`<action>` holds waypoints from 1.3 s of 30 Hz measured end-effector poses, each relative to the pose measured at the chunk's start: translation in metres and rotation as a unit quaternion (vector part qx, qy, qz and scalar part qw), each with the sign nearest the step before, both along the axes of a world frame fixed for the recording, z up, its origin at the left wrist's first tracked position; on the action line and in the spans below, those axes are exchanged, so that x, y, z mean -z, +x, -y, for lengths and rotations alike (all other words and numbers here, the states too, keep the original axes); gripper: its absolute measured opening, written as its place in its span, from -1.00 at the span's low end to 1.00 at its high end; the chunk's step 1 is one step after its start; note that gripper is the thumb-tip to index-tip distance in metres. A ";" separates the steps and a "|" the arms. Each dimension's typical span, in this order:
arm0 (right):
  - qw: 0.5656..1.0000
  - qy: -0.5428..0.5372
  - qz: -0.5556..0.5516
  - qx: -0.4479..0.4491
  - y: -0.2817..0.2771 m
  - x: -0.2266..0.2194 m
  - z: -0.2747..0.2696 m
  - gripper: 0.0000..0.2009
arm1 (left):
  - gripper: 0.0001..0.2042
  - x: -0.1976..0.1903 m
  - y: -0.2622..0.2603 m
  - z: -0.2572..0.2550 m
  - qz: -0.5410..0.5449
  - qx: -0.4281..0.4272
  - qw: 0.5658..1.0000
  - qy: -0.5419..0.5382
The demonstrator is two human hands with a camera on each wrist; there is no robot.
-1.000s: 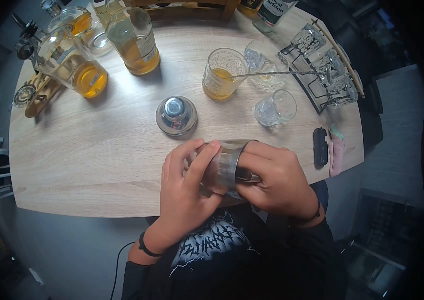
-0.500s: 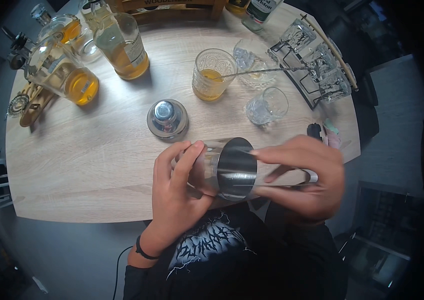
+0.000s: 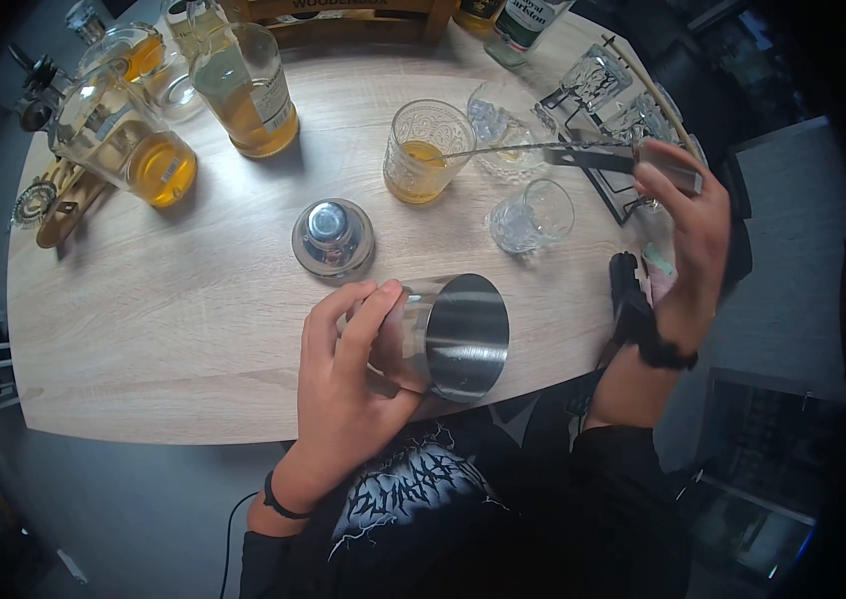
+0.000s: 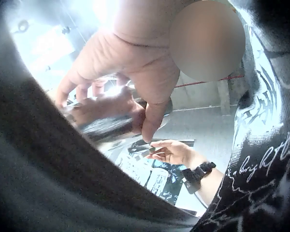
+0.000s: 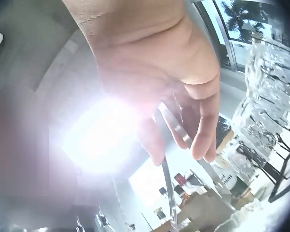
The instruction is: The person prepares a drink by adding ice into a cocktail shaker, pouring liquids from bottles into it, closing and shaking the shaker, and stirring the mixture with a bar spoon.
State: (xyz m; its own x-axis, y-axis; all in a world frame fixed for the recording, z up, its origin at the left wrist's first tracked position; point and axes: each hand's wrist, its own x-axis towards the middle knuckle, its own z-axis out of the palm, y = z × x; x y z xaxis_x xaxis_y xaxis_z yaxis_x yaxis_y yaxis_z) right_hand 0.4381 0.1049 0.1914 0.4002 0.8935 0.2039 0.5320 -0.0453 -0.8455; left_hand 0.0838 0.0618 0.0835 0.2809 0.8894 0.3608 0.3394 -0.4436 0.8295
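Note:
A metal shaker cup [image 3: 468, 339] lies tilted on its side, its mouth facing right, in the grip of the left hand [image 3: 348, 364], whose fingers curl over its body. At the right, the right hand [image 3: 688, 225] is raised and pinches metal tongs [image 3: 598, 160], which point left above the dish of ice [image 3: 511, 135]. In the right wrist view the two tong arms [image 5: 170, 193] extend away from the fingers of the right hand [image 5: 179, 111]. The shaker's domed top [image 3: 333, 238] stands on the table beyond the left hand.
A patterned glass [image 3: 428, 155] with amber liquid holds a long twisted spoon. In front of the dish is a small glass [image 3: 531, 218] with ice. A rack of glasses [image 3: 593, 80] stands behind the right hand. Bottles [image 3: 246, 90] and a jug [image 3: 133, 150] are at the back left.
The right hand has come out of the shaker cup's mouth with the tongs and moved right and up towards the ice dish. The left hand still grips the cup, slightly further left.

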 end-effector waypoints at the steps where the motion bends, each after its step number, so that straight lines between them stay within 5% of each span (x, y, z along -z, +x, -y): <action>1: 1.000 0.001 0.000 -0.001 0.002 0.008 -0.012 -0.59 | -0.20 0.000 0.000 0.000 0.000 -0.001 1.000 0.001; 9: 0.977 -0.040 0.194 -0.081 0.013 0.041 -0.062 -0.59 | -0.18 0.000 -0.001 0.002 -0.001 -0.002 1.000 0.002; 19: 0.973 -0.030 0.218 -0.072 0.006 0.060 -0.070 -0.64 | -0.17 0.000 -0.002 0.001 0.001 0.003 1.000 0.003; 21: 0.986 -0.042 0.153 -0.056 0.003 0.060 -0.070 -0.66 | -0.17 0.000 -0.002 0.001 0.006 0.005 1.000 0.004; 28: 0.979 0.000 0.185 -0.090 0.020 0.075 -0.071 -0.68 | -0.17 0.000 -0.003 0.002 0.003 0.002 1.000 0.000; 31: 0.994 -0.042 0.099 -0.034 0.011 0.066 -0.068 -0.70 | -0.18 0.000 -0.003 0.002 -0.002 0.003 1.000 0.000; 39: 0.996 0.063 -0.068 -0.011 0.011 0.034 -0.028 -0.65 | -0.17 0.000 -0.002 0.002 0.008 0.003 1.000 -0.002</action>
